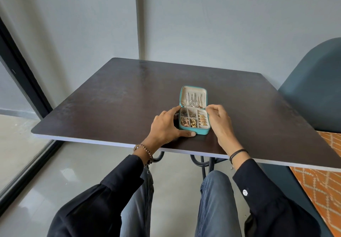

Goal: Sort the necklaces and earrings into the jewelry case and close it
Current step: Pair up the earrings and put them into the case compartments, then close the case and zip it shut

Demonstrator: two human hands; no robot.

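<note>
Closest to me, my left hand [166, 126] grips the teal jewelry case [193, 131] near the table's [110, 107] front edge. It lies open, with gold earrings [192, 122] in little boxes and silver necklaces [192, 101] in its lid [184, 95]. My right hand [219, 120] curls at its right side; I cannot tell if it grips.

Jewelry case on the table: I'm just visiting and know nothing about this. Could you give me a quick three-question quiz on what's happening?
1. True or false: the jewelry case is closed.
2. The necklaces lie in: A the lid, B the table, C a hand.
3. Fill in: the left hand grips the case's ___ side.
Key: 1 false; 2 A; 3 left.
</note>
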